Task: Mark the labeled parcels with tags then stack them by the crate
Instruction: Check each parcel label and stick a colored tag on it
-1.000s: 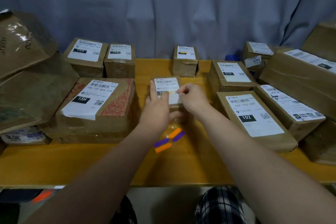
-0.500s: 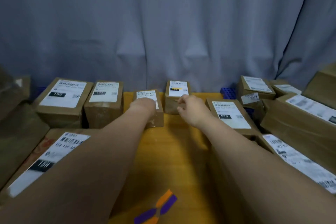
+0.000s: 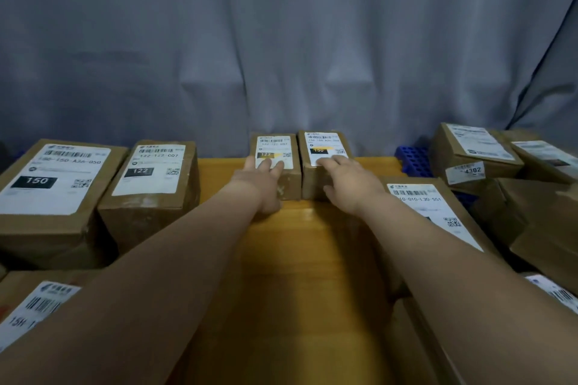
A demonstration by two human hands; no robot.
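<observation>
Left fingers (image 3: 276, 166) lie straight and slightly apart, flat on the label of small parcel 122 (image 3: 275, 145). The left hand (image 3: 264, 186) covers its near top edge. Right fingers (image 3: 325, 162) lie straight on the label of small parcel 150 (image 3: 325, 141). The thumb of the right hand (image 3: 350, 186) appears to rest against the front face, though blur limits certainty. Each label carries a yellow tag (image 3: 319, 147). Both parcels stand touching, side by side, at the far edge of the counter (image 3: 312, 259). The blue crate (image 3: 413, 159) sits near, to the right.
</observation>
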